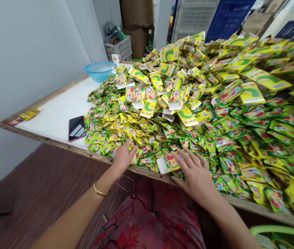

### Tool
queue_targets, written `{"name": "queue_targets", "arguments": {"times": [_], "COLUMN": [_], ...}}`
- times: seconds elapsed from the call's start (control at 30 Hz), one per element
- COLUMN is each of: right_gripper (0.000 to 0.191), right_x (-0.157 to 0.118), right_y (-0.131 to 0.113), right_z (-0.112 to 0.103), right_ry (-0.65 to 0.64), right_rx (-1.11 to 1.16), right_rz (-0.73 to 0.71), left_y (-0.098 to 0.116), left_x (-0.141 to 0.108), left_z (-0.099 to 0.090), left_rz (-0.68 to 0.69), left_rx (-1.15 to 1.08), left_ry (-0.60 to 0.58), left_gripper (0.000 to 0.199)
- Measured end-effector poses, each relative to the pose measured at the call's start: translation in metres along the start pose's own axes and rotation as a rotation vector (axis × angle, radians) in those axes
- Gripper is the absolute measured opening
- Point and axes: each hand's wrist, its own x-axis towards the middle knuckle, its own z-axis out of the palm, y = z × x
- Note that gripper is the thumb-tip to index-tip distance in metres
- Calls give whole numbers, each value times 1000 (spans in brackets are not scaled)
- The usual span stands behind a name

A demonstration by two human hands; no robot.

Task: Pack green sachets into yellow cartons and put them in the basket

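Note:
My left hand (123, 156) is closed at the table's near edge, fingers curled down among small green and yellow candy packets (105, 136). Whatever it pinches, if anything, is hidden. A little to the right, my right hand (193, 171) straddles a small candy box (170, 162), fingers over its far side and thumb on the near side. This box lies tilted on the packets, its white end flap turned to the left. Beyond both hands, many yellow-green boxes (149, 108) are heaped on the packets, several with open ends.
A phone (76, 128) lies left of the heap, near the wooden table rim (58, 145). Farther back stand a blue basin (100, 72) and a white mug (116, 58). Yellow sachets (30, 114) lie in the left corner. A green-rimmed container (282, 229) sits below the edge at right.

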Motion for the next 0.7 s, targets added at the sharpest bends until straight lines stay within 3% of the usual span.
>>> {"name": "queue_targets", "arguments": {"times": [0.13, 0.3, 0.5, 0.7], "right_gripper": [59, 60, 48, 56], "right_x": [26, 40, 30, 34], "right_y": [7, -12, -41, -47], "right_z": [-3, 3, 32, 39], "right_ry": [-106, -33, 64, 45], "right_rx": [-35, -25, 132, 195], "right_rz": [-193, -243, -65, -55], "left_y": [6, 32, 38, 38], "left_x": [0, -4, -3, 9], "left_z": [-3, 7, 8, 8], "left_rz": [-41, -46, -3, -28], "left_rx": [-318, -632, -491, -347], "left_ry": [165, 27, 42, 107], "left_gripper": [18, 17, 18, 18]}}
